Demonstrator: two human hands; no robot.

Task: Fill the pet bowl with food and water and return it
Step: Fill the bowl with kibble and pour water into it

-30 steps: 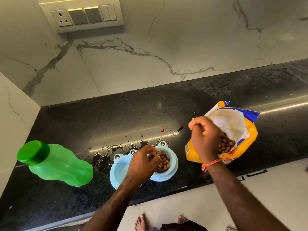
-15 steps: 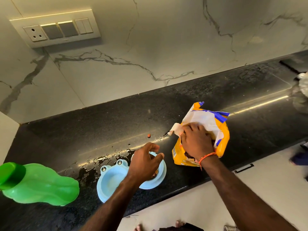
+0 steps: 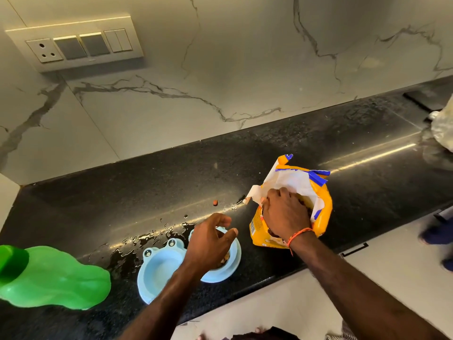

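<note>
A light blue double pet bowl [image 3: 159,266] with frog eyes sits near the front edge of the black counter [image 3: 147,187]. Its right compartment holds brown kibble, mostly hidden under my left hand [image 3: 210,241], which hovers over it with fingers loosely spread. The left compartment looks bare. My right hand [image 3: 285,214] reaches into the open yellow pet food bag [image 3: 321,207] standing to the right; its fingertips are hidden inside. A green water bottle [image 3: 49,278] lies on its side at the far left.
Spilled water [image 3: 152,239] glistens behind the bowl, and one loose kibble [image 3: 215,202] lies on the counter. A switch panel [image 3: 76,45] is on the marble wall. A pale plastic bag [image 3: 443,128] sits at the far right edge. Bare feet show below.
My right hand went from above the bag's mouth down into the bag. My left hand lifted slightly over the kibble compartment and spread its fingers. The camera shifted right.
</note>
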